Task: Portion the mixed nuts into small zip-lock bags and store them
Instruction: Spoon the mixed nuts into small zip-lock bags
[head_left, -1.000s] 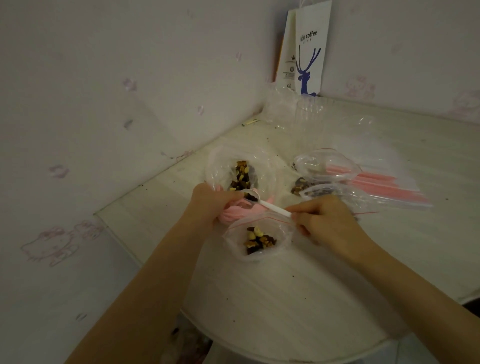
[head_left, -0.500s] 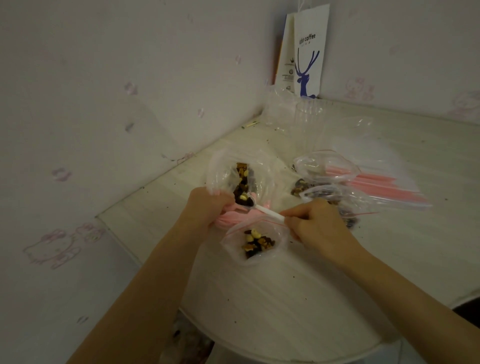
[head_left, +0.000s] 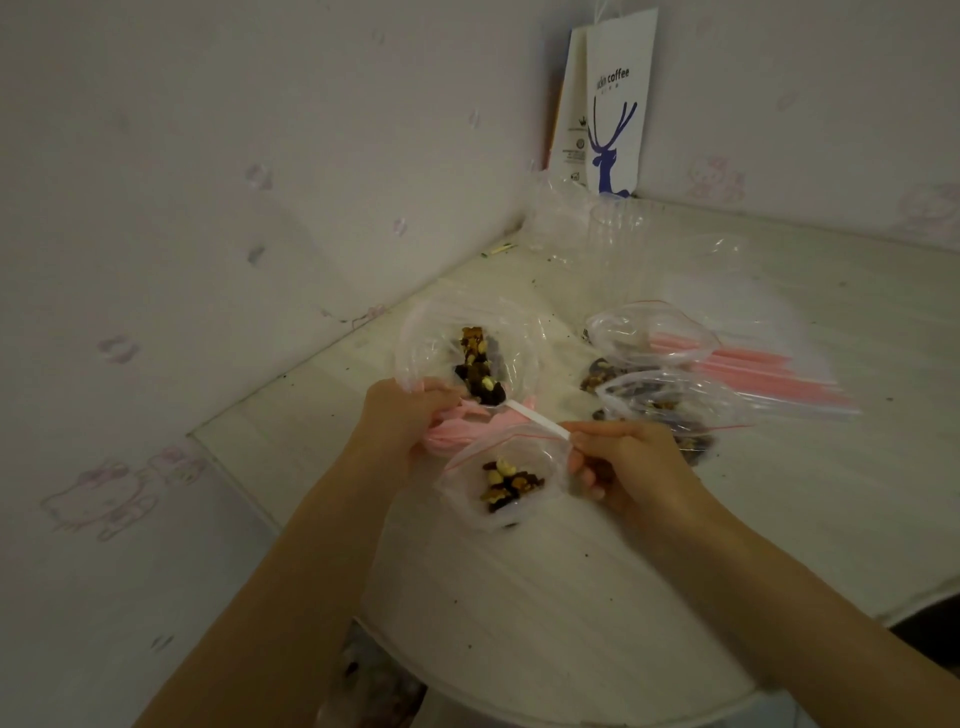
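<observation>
A large clear bag of mixed nuts (head_left: 475, 358) lies open on the pale table (head_left: 571, 597). My left hand (head_left: 402, 415) grips its near rim together with the pink zip edge of a small zip-lock bag (head_left: 501, 480), which holds a small heap of nuts. My right hand (head_left: 623, 460) pinches the handle of a white plastic spoon (head_left: 535, 415). The spoon's bowl reaches into the large bag among the dark nuts. Two more small bags with nuts (head_left: 670, 405) lie to the right.
A stack of unused zip-lock bags with pink strips (head_left: 769, 374) lies at the right. Clear plastic cups (head_left: 618, 234) and a white coffee paper bag (head_left: 605, 104) stand in the wall corner. Walls close the left and back. The table's rounded front edge is near my arms.
The spoon's bowl has moved from over the small bag up into the large bag's nuts. Both hands shifted slightly away from me; the left hand keeps its grip.
</observation>
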